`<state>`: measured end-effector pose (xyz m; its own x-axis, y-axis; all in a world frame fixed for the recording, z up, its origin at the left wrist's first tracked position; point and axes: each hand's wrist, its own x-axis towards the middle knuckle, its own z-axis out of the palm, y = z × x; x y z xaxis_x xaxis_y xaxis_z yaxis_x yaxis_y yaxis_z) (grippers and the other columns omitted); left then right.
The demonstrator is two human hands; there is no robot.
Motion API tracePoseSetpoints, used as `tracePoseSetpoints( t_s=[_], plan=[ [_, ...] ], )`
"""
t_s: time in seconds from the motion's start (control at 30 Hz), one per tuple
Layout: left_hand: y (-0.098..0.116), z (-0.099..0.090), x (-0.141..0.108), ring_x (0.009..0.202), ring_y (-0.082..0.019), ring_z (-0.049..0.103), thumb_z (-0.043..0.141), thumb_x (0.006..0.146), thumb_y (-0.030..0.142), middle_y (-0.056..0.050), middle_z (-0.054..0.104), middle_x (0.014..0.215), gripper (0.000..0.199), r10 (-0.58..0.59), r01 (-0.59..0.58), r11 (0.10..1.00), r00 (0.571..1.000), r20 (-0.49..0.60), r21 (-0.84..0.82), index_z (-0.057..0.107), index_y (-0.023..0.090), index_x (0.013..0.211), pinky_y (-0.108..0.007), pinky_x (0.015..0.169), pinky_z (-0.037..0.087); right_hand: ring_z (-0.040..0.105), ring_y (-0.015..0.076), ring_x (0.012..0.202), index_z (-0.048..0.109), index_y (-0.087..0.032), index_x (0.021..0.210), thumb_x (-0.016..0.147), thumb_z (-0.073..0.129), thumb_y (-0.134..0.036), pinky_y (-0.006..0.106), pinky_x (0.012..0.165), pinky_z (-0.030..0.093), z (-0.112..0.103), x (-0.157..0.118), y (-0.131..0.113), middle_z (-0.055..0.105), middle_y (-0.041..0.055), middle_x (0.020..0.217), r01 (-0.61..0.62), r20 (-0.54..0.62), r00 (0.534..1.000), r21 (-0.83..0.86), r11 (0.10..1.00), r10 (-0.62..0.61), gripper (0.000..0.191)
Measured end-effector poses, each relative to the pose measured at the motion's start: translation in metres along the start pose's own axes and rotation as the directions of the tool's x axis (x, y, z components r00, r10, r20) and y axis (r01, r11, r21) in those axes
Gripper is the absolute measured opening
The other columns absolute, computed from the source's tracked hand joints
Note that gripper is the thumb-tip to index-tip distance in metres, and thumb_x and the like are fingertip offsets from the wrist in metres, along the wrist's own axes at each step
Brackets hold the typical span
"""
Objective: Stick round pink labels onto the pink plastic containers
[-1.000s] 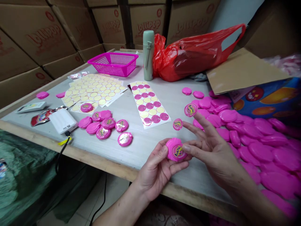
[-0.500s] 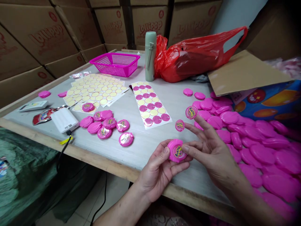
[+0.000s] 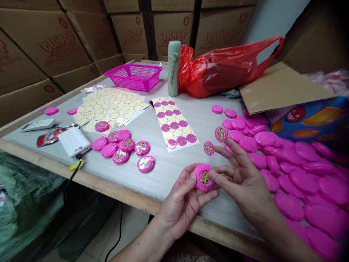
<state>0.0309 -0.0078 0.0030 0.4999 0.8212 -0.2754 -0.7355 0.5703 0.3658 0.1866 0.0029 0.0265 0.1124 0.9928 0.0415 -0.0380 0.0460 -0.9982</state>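
Observation:
In the head view, my left hand (image 3: 185, 198) is wrapped round a round pink plastic case (image 3: 201, 183), held above the table's front edge. A round label reading "Amazing" lies on the case's face. My right hand (image 3: 242, 174) has its thumb on the right edge of that label, with a finger close behind. Two more round stickers, one larger (image 3: 221, 134) and one smaller (image 3: 209, 148), cling to the tips of its outstretched fingers. Left of my hands lie several pink cases (image 3: 120, 155), some labelled. A partly used sticker sheet (image 3: 174, 119) lies beyond them.
A heap of plain pink cases (image 3: 304, 178) covers the table's right side. Farther back are a pink basket (image 3: 133, 77), a green flask (image 3: 173, 69) and a red plastic bag (image 3: 223, 71). Used sticker sheets (image 3: 106, 103) and a white power bank (image 3: 74, 140) lie left.
The view has shifted slightly. My right thumb stays at the label's edge, and both hands hold nearly the same pose around the case. The stickers remain on my right fingertips.

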Motion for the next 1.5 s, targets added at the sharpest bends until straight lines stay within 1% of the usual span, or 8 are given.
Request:
tracePoseSetpoints(
  t_s=[0.27,0.47,0.67,0.8,1.0,1.17,1.3,1.5],
  plan=[
    [0.000,0.001,0.000,0.126,-0.029,0.062,0.053,0.101,0.023,-0.016,0.065,0.132,0.029,0.023,-0.023,1.000,0.999,0.023,-0.005,0.048,0.015,0.129,-0.039,0.103,0.052,0.071,0.0088,0.078,0.045,-0.050,0.145,0.082,0.076,-0.015,0.022,0.067,0.061,0.009,-0.005,0.003,0.056,-0.0003,0.148,0.113,-0.031,0.993,-0.126,0.986,-0.118,0.079],
    [0.001,0.002,0.000,0.129,-0.029,0.060,0.046,0.104,0.022,-0.014,0.068,0.131,0.025,0.030,-0.028,0.999,0.996,0.087,-0.025,0.049,0.016,0.128,-0.039,0.106,0.050,0.071,0.0092,0.080,0.045,-0.048,0.145,0.080,0.076,-0.013,0.020,0.062,0.057,0.010,-0.005,0.002,0.055,0.0004,0.149,0.119,-0.039,0.991,-0.169,0.979,-0.127,0.080],
    [0.000,0.001,-0.002,0.132,-0.032,0.056,0.046,0.104,0.024,-0.015,0.065,0.134,0.028,0.013,-0.012,1.000,0.998,0.069,-0.009,0.047,0.015,0.130,-0.042,0.110,0.047,0.072,0.0101,0.079,0.047,-0.045,0.143,0.080,0.075,-0.015,0.021,0.059,0.056,0.011,-0.004,0.000,0.055,0.0007,0.150,0.100,-0.048,0.992,-0.209,0.973,-0.113,0.075],
    [0.000,0.000,-0.001,0.129,-0.031,0.060,0.048,0.103,0.027,-0.016,0.066,0.133,0.029,-0.005,0.005,1.000,0.999,0.038,0.005,0.049,0.014,0.129,-0.041,0.106,0.051,0.072,0.0112,0.081,0.046,-0.042,0.144,0.081,0.074,-0.016,0.022,0.060,0.057,0.009,-0.005,-0.003,0.052,0.0021,0.153,0.113,-0.022,0.992,-0.262,0.958,-0.123,0.073],
    [0.000,-0.001,-0.001,0.111,-0.020,0.070,0.051,0.102,0.023,-0.012,0.071,0.122,0.026,-0.004,0.004,1.000,1.000,0.016,-0.018,0.055,0.016,0.126,-0.034,0.095,0.058,0.073,0.0127,0.077,0.042,-0.046,0.148,0.081,0.074,-0.014,0.023,0.055,0.057,0.001,-0.001,-0.009,0.051,0.0032,0.153,0.128,0.049,0.992,-0.278,0.952,-0.119,0.081],
    [0.001,0.002,0.001,0.110,-0.021,0.071,0.053,0.101,0.024,-0.013,0.070,0.123,0.025,-0.002,0.002,1.000,1.000,0.011,-0.030,0.058,0.015,0.124,-0.034,0.094,0.058,0.074,0.0141,0.078,0.037,-0.051,0.150,0.083,0.071,-0.009,0.022,0.044,0.050,-0.001,-0.005,-0.005,0.055,0.0028,0.149,0.270,0.070,0.963,-0.279,0.922,-0.260,0.086],
    [0.001,0.003,0.001,0.109,-0.020,0.070,0.052,0.101,0.023,-0.012,0.069,0.121,0.023,0.026,-0.026,0.997,1.000,-0.008,-0.069,0.060,0.013,0.120,-0.038,0.100,0.056,0.075,0.0158,0.083,0.043,-0.048,0.147,0.085,0.069,-0.004,0.021,0.042,0.048,0.000,-0.011,0.000,0.056,0.0045,0.146,0.399,0.086,0.916,-0.324,0.858,-0.393,0.081],
    [0.002,0.003,0.003,0.098,-0.018,0.072,0.052,0.100,0.021,-0.012,0.070,0.112,0.024,0.027,-0.029,0.995,0.999,-0.020,-0.099,0.060,0.010,0.120,-0.036,0.096,0.057,0.076,0.0174,0.079,0.038,-0.054,0.147,0.085,0.070,-0.003,0.023,0.038,0.048,0.002,-0.015,-0.002,0.059,0.0032,0.140,0.423,0.100,0.906,-0.251,0.871,-0.412,0.087]
  ],
)
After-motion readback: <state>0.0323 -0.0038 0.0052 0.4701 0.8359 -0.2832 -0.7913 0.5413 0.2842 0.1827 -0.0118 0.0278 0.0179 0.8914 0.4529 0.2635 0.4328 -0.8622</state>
